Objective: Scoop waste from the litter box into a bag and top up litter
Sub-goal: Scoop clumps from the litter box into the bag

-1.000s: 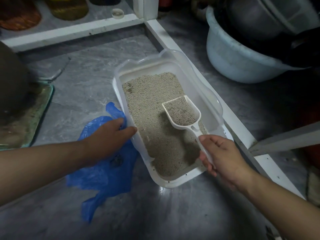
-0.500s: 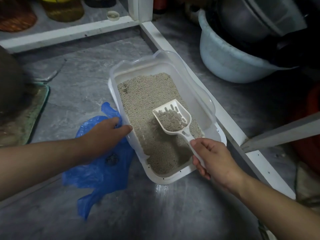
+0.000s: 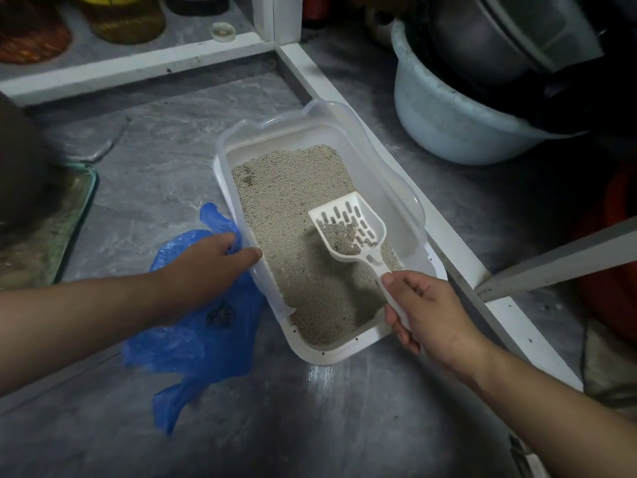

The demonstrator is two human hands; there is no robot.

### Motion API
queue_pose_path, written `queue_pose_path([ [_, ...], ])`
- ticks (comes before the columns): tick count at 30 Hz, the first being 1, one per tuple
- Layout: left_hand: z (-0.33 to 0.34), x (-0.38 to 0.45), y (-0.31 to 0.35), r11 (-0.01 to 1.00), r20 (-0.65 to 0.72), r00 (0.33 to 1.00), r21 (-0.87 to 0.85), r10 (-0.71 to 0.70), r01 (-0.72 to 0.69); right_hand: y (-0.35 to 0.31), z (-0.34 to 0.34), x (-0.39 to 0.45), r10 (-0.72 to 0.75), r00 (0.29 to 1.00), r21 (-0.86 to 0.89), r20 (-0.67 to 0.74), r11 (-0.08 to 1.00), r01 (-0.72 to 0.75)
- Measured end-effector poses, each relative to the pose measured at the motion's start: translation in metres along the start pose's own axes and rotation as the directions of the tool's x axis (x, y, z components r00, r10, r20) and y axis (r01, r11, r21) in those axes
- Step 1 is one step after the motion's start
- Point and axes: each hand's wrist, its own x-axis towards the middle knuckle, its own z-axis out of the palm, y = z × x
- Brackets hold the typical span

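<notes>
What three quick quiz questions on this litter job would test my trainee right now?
1. True or false: the right hand holds the white slotted plastic scoop above the grey litter.
2. Which side of the white plastic litter box is the crumpled blue plastic bag on? A) the person's left B) the person's right C) inside it
3. Fill in: the left hand pinches the bag against the box's ___.

Key: 1 true; 2 A; 3 rim
</notes>
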Motion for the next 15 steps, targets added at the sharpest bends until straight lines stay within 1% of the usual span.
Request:
queue_pose_path([
  [9,-0.0007,-0.0023,0.0013,1.000,-0.023,1.000,0.020,0.006,-0.005,-0.0031,-0.0031,0.0008,-0.005,1.000,-0.001,-0.022,1.000,0.005],
  [15,-0.0007,-0.0023,0.0005,1.000,0.002,1.000,-0.014,0.004,-0.004,-0.0030,-0.0033,0.0004,-0.014,1.000,0.021,-0.027,1.000,0.015],
])
